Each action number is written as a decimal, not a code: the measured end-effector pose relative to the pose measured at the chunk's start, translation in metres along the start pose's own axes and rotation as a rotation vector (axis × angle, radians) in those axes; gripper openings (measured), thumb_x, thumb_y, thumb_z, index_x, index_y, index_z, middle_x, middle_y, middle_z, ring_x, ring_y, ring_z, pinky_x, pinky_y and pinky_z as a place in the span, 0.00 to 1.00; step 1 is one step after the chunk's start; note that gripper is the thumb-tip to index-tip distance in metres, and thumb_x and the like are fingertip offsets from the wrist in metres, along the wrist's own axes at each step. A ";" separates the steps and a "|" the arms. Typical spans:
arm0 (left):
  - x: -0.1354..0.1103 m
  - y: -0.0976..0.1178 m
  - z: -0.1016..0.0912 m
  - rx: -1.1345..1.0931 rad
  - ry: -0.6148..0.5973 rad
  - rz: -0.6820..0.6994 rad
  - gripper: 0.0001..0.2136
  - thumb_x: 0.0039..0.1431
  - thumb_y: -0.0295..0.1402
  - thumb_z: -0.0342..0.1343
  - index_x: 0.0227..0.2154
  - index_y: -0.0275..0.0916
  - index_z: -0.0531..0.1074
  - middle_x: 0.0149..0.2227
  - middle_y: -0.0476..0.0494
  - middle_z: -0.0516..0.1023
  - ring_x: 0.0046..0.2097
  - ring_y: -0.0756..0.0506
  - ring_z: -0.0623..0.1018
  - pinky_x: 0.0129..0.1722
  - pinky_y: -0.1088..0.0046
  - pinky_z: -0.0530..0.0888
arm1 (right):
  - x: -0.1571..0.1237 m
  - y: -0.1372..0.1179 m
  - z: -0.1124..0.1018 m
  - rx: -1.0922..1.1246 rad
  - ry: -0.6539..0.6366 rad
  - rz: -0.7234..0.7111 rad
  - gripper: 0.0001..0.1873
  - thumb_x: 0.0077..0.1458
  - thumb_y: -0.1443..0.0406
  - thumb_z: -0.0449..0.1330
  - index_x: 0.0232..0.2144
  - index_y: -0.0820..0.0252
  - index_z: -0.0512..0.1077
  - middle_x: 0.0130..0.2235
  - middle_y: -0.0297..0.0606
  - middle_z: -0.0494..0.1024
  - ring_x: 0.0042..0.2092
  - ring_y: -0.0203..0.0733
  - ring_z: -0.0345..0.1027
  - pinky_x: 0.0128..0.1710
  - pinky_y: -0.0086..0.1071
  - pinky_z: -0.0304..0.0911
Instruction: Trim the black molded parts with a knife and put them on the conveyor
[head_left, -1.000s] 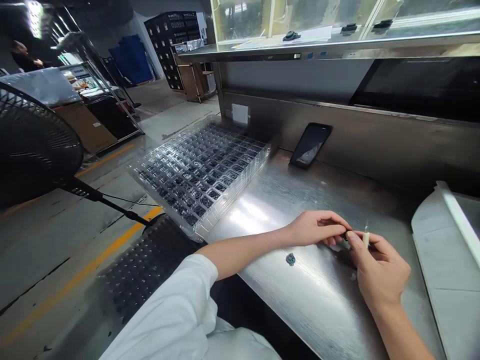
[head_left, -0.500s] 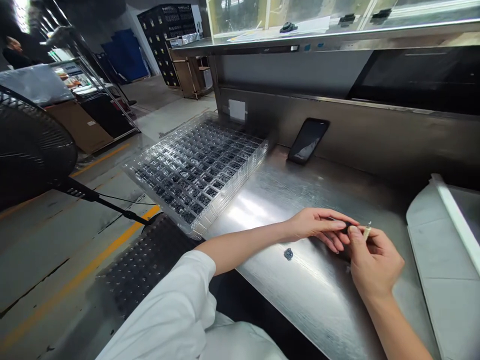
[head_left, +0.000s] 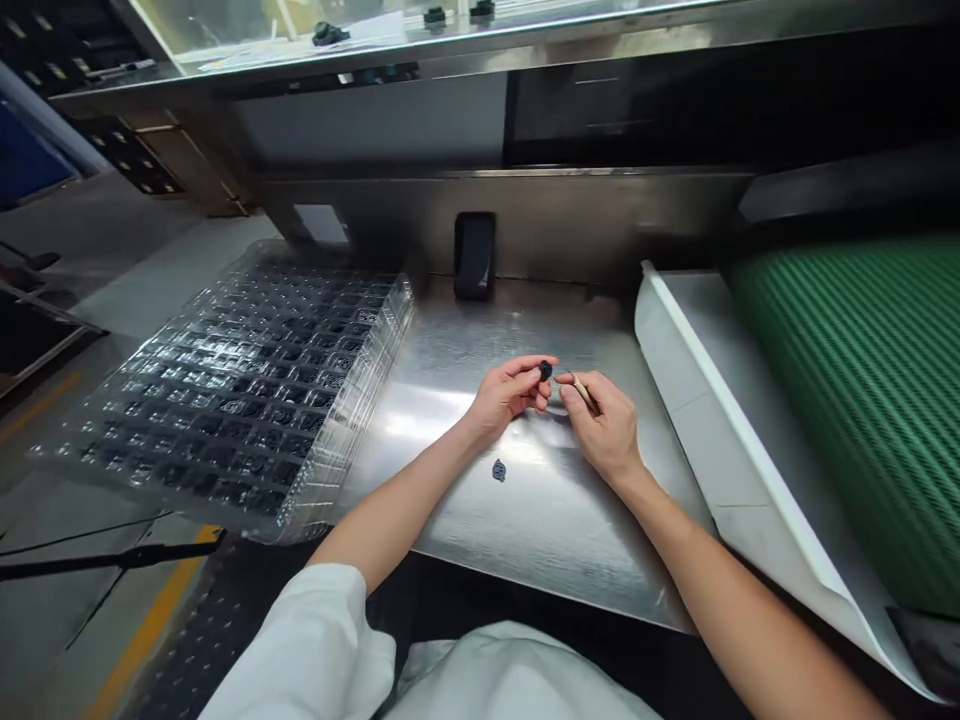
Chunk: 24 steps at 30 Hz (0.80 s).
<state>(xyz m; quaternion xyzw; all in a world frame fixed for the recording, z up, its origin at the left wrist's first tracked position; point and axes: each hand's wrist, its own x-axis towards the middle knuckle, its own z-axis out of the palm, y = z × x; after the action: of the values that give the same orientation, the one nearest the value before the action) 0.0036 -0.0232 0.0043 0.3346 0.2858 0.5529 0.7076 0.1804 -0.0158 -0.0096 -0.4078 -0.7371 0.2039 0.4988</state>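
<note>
My left hand point(head_left: 510, 392) pinches a small black round part point(head_left: 546, 371) at its fingertips, above the metal table. Facing it from the right, my right hand point(head_left: 606, 420) is closed around a slim beige-handled tool point(head_left: 581, 387). The tool's thin tip points toward the black part; whether they touch is too small to tell. Below the hands, a small dark flat part point(head_left: 499, 470) with an openwork pattern lies on the table point(head_left: 450, 510).
Stacked clear plastic trays point(head_left: 247, 370) hold rows of dark parts at the left. A black phone point(head_left: 475, 256) leans against the back panel. On the right, a white-walled chute point(head_left: 705, 430) borders a green ribbed belt point(head_left: 847, 400). A shelf point(head_left: 450, 65) spans the back.
My view has swung to the right, bringing the green belt into sight. The hands have moved slightly apart, and the tool's thin tip now points toward the black part.
</note>
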 end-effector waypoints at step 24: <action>-0.003 0.006 0.005 -0.034 0.025 -0.023 0.21 0.53 0.38 0.73 0.48 0.34 0.80 0.27 0.49 0.74 0.26 0.52 0.71 0.30 0.73 0.67 | -0.004 0.005 0.001 -0.173 -0.005 -0.056 0.22 0.76 0.52 0.55 0.33 0.58 0.75 0.31 0.34 0.77 0.31 0.36 0.66 0.33 0.33 0.54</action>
<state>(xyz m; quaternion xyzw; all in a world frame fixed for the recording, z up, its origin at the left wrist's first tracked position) 0.0037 -0.0255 0.0120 0.3123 0.2888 0.5537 0.7159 0.1822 -0.0157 -0.0154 -0.4283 -0.7642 0.1263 0.4654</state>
